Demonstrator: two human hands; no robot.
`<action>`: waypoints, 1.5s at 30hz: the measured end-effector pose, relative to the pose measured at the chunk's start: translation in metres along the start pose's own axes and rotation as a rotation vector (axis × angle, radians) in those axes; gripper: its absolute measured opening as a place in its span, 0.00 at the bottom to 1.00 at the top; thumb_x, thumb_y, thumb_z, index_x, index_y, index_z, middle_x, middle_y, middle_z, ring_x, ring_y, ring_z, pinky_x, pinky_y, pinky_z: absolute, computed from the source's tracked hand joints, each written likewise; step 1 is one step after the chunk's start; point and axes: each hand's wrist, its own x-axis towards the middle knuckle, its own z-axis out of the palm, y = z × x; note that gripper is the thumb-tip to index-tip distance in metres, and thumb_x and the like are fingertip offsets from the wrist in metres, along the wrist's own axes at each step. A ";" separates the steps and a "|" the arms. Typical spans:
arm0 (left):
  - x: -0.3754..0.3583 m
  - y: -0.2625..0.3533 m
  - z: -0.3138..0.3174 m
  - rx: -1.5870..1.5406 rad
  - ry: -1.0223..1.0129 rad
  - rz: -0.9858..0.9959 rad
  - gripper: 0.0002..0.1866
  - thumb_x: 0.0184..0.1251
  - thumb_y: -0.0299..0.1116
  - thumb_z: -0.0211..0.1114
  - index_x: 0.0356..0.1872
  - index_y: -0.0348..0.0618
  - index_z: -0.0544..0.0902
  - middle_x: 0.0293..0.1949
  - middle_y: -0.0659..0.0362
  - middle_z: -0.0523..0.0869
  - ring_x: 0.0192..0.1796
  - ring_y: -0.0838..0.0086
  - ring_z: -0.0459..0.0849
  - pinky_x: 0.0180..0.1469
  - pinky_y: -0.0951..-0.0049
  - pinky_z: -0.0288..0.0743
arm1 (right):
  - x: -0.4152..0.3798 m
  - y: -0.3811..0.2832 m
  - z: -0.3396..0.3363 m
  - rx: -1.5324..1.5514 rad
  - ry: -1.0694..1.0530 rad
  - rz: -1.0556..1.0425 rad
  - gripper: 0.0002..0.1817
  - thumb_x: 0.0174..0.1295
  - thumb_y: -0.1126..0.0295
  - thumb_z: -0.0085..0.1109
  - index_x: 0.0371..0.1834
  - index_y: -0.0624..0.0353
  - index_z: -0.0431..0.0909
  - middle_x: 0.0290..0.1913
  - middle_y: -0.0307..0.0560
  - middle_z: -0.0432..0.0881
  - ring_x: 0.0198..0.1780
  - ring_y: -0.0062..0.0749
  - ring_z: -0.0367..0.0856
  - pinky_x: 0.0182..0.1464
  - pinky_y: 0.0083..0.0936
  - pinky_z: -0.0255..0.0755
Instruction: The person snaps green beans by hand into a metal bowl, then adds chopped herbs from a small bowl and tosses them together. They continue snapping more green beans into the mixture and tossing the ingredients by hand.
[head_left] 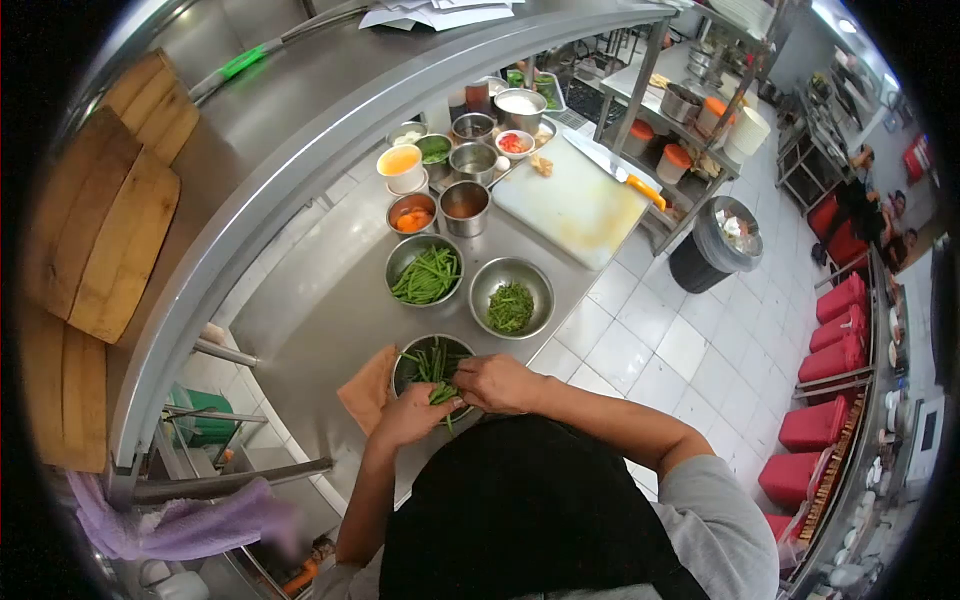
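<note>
My left hand [408, 414] is closed around a few green beans [440, 393] over the nearest metal bowl [468, 350]. My right hand [497, 383] meets it there, its fingers pinched at the ends of the same beans; the fingertips are partly hidden. More long green beans lie in this bowl under my hands. Just beyond, a second metal bowl [391, 265] holds a heap of whole green beans [427, 276]. To its right stands a third metal bowl [540, 285] with short, thin green pieces [510, 307] in it. An orange-brown cloth [366, 388] lies left of the nearest bowl.
Several metal containers of ingredients, one with orange pieces [411, 218], stand farther back. A white cutting board [570, 205] bears a yellow-handled knife [640, 187]. A raised metal shelf [225, 190] curves along the left. A lined bin [718, 245] stands on the floor to the right.
</note>
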 end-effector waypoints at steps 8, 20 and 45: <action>0.016 -0.004 0.000 -0.081 0.042 0.149 0.14 0.71 0.39 0.64 0.38 0.35 0.84 0.24 0.58 0.82 0.27 0.76 0.78 0.33 0.71 0.72 | 0.000 0.016 0.012 0.159 0.179 0.185 0.10 0.64 0.67 0.53 0.36 0.63 0.78 0.33 0.50 0.82 0.35 0.44 0.83 0.38 0.40 0.78; 0.033 0.058 -0.017 -0.710 0.641 0.158 0.13 0.78 0.37 0.57 0.33 0.39 0.77 0.17 0.66 0.70 0.16 0.83 0.66 0.19 0.78 0.60 | 0.006 0.037 -0.045 1.284 0.072 0.503 0.16 0.70 0.71 0.45 0.52 0.64 0.81 0.33 0.33 0.76 0.31 0.16 0.70 0.37 0.15 0.68; 0.006 0.058 0.052 -0.203 0.992 0.047 0.11 0.77 0.33 0.57 0.35 0.36 0.78 0.25 0.58 0.80 0.27 0.78 0.77 0.31 0.74 0.70 | 0.020 0.041 -0.016 0.901 -0.310 0.070 0.14 0.68 0.63 0.54 0.37 0.64 0.81 0.28 0.50 0.79 0.30 0.28 0.78 0.36 0.34 0.72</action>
